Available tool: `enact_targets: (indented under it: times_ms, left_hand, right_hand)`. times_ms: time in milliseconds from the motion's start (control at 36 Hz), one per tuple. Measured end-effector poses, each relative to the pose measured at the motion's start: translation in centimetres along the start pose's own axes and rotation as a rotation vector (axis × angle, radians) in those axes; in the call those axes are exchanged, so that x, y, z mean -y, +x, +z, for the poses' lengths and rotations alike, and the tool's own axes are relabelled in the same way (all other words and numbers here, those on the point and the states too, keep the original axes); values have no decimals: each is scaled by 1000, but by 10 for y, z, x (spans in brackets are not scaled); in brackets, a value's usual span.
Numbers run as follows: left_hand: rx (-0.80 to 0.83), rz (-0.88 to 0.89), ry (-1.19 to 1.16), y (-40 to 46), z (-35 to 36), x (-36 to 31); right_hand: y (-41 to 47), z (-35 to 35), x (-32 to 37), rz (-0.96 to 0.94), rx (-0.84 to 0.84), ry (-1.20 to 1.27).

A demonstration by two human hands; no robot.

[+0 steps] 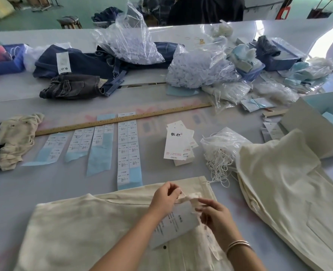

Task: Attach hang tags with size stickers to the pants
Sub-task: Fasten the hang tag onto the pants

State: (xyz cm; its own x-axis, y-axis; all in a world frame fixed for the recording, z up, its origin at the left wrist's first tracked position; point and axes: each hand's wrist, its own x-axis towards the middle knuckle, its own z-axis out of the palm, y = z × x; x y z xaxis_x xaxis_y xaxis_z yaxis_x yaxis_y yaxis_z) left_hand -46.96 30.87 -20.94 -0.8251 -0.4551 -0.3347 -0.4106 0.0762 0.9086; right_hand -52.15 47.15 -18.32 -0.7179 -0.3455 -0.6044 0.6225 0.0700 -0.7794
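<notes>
Both hands meet at the waistband of the cream pants (95,227): my left hand (164,198) pinches the string (183,193), my right hand (215,216) pinches the belt loop (191,199). Between them lies the hang tag (174,224), long axis toward me.

A wooden ruler (122,118) lies near dark jeans (71,87).

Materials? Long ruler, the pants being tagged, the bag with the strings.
Ruler: looks like wood, matte tan with printed marks. Pants: cream woven cloth, probably cotton twill; soft folds, visible seams. Bag: thin clear plastic film, glossy and crinkled, cords showing through.
</notes>
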Motion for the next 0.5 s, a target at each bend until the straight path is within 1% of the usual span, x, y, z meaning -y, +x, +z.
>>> enact_targets:
  times_ms: [56,83,139,194,333,500]
  left_hand:
    - [11,-15,-81,0,1,-4]
    - [22,-17,-131,0,2,-7]
    - [48,-14,-202,-1,3,-13]
    - [68,-4,-179,0,3,-17]
    - [107,9,-166,-2,3,-22]
    - [139,47,-242,-12,-2,-32]
  right_hand:
    - [-3,-8,9,103,67,291]
    - [-4,-11,13,121,102,380]
    - [-5,-13,18,102,164,458]
    - [-4,-12,21,50,204,440]
    - [-4,-2,33,-76,242,261]
    - [-4,6,48,-145,210,271]
